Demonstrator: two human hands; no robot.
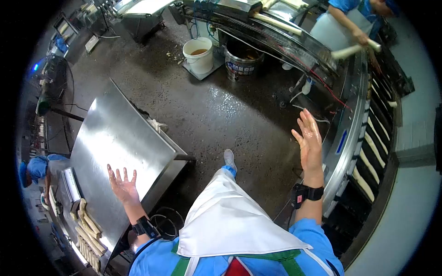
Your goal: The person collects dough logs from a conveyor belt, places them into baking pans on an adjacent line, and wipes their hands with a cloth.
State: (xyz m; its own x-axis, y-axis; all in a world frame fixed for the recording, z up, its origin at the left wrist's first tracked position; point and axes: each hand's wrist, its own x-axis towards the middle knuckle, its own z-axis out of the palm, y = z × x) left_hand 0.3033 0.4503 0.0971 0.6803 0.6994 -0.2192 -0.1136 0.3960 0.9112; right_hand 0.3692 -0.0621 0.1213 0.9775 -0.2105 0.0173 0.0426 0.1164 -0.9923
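Note:
My left hand (124,185) is raised with its fingers spread and holds nothing. It is nearest to the steel table (110,129), in front of its bare surface. Wet and shiny, my right hand (310,140) is also held up, fingers stretched and slightly apart, with nothing in it. Beside it runs the metal edge of a conveyor line (344,152). Beyond that edge, long pale dough strips (363,184) lie in dark slots. More pale dough lengths (90,227) rest at the near left end of the steel table.
A white bucket (199,56) of brownish liquid and a metal pot (243,60) stand on the wet floor (202,115). At the upper right, a co-worker (343,25) holds a pale dough length (354,50). Another person (39,168) is at the far left. Cables hang by the conveyor.

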